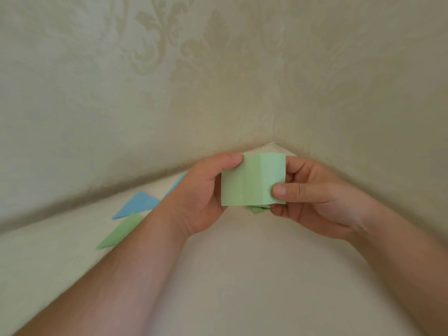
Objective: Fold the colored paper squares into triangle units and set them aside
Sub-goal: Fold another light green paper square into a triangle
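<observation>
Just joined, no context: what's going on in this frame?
A person is mid-fold on a green paper square, held above the table by both hands: left hand pinching its left edge, right hand its right. A blue triangle and a green triangle lie set aside at left.

free: bare surface [242,275] below | obstacles: blue triangle [137,204], green triangle [118,232] left

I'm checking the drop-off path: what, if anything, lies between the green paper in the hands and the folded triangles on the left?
Nothing visible on the surface itself. The creased green paper square is held up by both hands; only the left hand and its forearm lie between it and the blue paper triangle and green paper triangle.
</observation>
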Tool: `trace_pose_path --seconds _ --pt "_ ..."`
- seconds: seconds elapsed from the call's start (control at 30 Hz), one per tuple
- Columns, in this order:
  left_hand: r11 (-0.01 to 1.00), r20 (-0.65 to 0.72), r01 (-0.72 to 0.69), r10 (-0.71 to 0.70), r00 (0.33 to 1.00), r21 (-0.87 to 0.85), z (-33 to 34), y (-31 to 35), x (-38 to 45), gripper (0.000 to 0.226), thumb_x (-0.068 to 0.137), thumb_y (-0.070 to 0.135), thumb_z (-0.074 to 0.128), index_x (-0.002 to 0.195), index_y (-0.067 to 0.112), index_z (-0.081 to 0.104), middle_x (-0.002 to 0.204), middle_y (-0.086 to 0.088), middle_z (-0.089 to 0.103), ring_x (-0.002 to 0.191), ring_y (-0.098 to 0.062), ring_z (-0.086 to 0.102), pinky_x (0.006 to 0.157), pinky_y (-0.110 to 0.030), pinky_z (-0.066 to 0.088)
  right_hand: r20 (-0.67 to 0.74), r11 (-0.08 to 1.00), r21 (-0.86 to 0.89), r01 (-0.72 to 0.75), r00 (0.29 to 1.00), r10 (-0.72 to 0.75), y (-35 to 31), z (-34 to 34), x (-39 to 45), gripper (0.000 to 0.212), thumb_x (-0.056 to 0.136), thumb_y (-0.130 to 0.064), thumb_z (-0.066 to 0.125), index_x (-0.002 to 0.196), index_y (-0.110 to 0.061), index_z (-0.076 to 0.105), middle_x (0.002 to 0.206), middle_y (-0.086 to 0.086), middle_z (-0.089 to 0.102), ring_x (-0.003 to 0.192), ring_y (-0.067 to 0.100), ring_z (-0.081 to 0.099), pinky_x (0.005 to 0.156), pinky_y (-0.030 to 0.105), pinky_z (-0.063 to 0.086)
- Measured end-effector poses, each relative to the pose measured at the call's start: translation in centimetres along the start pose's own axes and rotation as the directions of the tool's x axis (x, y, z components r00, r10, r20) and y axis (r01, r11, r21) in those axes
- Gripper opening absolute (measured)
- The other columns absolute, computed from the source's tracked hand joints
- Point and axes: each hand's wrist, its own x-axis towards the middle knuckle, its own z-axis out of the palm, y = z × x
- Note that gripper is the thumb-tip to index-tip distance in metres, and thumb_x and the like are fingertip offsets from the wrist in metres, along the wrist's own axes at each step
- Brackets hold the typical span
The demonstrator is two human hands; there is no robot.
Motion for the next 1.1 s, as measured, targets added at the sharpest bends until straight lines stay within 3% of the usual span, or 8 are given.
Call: trace_pose_path --seconds 0.13,0.27,0.4,0.53,0.77,0.97,1.07,1.1 --pt "0.999 -0.006 -0.007 0.007 1.000 -0.033 0.0 -0.1 0.0 0.052 0.082 0.015 0.053 0.129 -0.006 0.061 0.129 -0.031 0.062 0.112 -0.037 0.062 0.089 -0.043 0.053 -0.065 0.999 0.044 -0.001 0.998 0.004 -0.1 -0.1 0.1 0.066 0.064 -0.027 0.094 0.124 -0.012 0.070 0.112 0.010 0.070 0.095 0.024 0.064 0.076 0.031 0.051" --pt "0.998 0.029 -0.017 0.019 0.999 -0.057 -0.2 -0.1 -0.1 0.038 0.064 0.005 0.057 0.100 0.001 0.071 0.106 -0.019 0.065 0.102 -0.035 0.059 0.083 -0.040 0.055 -0.102 0.997 0.078 0.002 0.995 0.006 -0.2 -0.2 0.1 0.065 0.062 -0.026 0.095 0.121 -0.012 0.070 0.113 0.010 0.070 0.095 0.024 0.065 0.073 0.031 0.052" --pt "1.000 0.047 -0.028 0.028 0.999 -0.002 0.0 0.2 -0.1 0.074 0.063 0.008 0.062 0.132 -0.018 0.050 0.126 -0.026 0.058 0.114 -0.040 0.055 0.097 -0.048 0.049 -0.092 0.995 0.101 0.000 0.996 0.009 -0.2 -0.2 0.0 0.062 0.063 -0.024 0.094 0.120 -0.012 0.071 0.114 0.012 0.069 0.097 0.028 0.062 0.071 0.030 0.053" --pt "0.999 0.024 -0.046 0.047 0.999 -0.029 0.1 0.1 -0.2 0.038 0.075 0.009 0.054 0.108 0.003 0.071 0.119 -0.020 0.065 0.110 -0.035 0.060 0.090 -0.043 0.054 -0.098 0.996 0.092 -0.004 0.995 0.013 0.0 -0.3 0.1 0.061 0.071 -0.021 0.089 0.127 -0.008 0.067 0.120 0.018 0.060 0.106 0.034 0.043 0.070 0.030 0.049" --pt "0.994 -0.079 -0.088 0.093 0.993 0.065 0.1 0.3 -0.1 0.023 0.072 0.013 0.057 0.093 0.008 0.064 0.084 -0.005 0.060 0.076 -0.018 0.055 0.071 -0.029 0.052 -0.141 0.995 0.098 0.024 0.990 -0.010 0.1 -0.6 0.3 0.061 0.069 -0.028 0.092 0.122 -0.010 0.069 0.115 0.014 0.064 0.091 0.023 0.055 0.068 0.028 0.047" --pt "0.949 -0.257 -0.117 0.196 0.946 0.292 0.0 0.3 0.0 0.022 0.076 0.012 0.060 0.077 0.022 0.079 0.068 0.000 0.042 0.062 -0.013 0.038 0.066 -0.029 0.039 -0.176 0.998 0.027 0.054 0.983 -0.049 0.3 -0.5 0.2 0.044 0.062 -0.030 0.095 0.100 -0.020 0.075 0.108 0.002 0.069 0.101 0.020 0.060 0.081 0.031 0.044" --pt "0.971 -0.245 -0.146 0.191 0.950 0.190 -0.1 0.3 0.1 0.040 0.092 0.005 0.042 0.083 0.015 0.079 0.074 -0.007 0.054 0.071 -0.022 0.055 0.071 -0.034 0.053 -0.223 0.991 -0.093 0.101 0.967 -0.120 0.3 0.3 0.2 0.013 0.072 -0.014 0.083 0.078 -0.025 0.079 0.097 -0.001 0.069 0.089 0.019 0.059 0.073 0.026 0.047" --pt "0.981 -0.214 -0.147 0.171 0.962 0.122 -0.2 0.4 0.0 0.044 0.095 0.006 0.036 0.085 0.010 0.078 0.081 -0.013 0.062 0.079 -0.029 0.062 0.074 -0.037 0.057 -0.235 0.976 -0.181 0.125 0.958 -0.166 0.5 0.5 0.3 0.022 0.077 -0.005 0.078 0.073 -0.026 0.079 0.096 -0.003 0.069 0.087 0.017 0.061 0.070 0.025 0.049"
